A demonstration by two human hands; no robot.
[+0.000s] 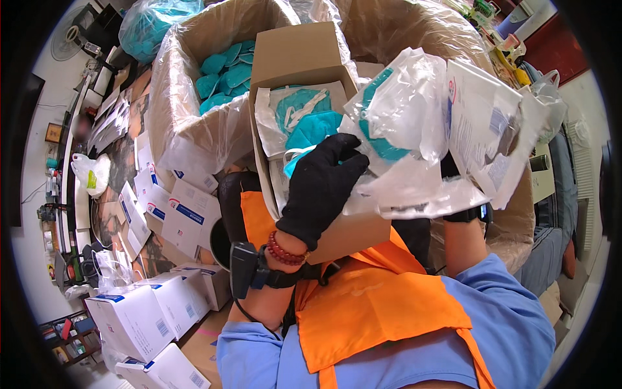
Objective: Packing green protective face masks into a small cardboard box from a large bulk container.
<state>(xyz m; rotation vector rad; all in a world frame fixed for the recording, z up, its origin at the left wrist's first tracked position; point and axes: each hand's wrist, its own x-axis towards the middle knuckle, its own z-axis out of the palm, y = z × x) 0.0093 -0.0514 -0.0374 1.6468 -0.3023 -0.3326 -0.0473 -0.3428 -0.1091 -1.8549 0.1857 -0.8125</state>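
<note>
Loosely, left hand [327,178] curls; right hand [449,167] holds packets [421,104]

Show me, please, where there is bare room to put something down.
Patches of mottled brown floor show bare between the fanned white sheets and the scattered white-and-blue cartons. The open brown cardboard box is crowded: teal masks lie inside, and the black-gloved left hand is over it. At its right side, crumpled translucent white packaging crowds too.

homelike room: fan [66,43], framed picture [54,133]
</note>
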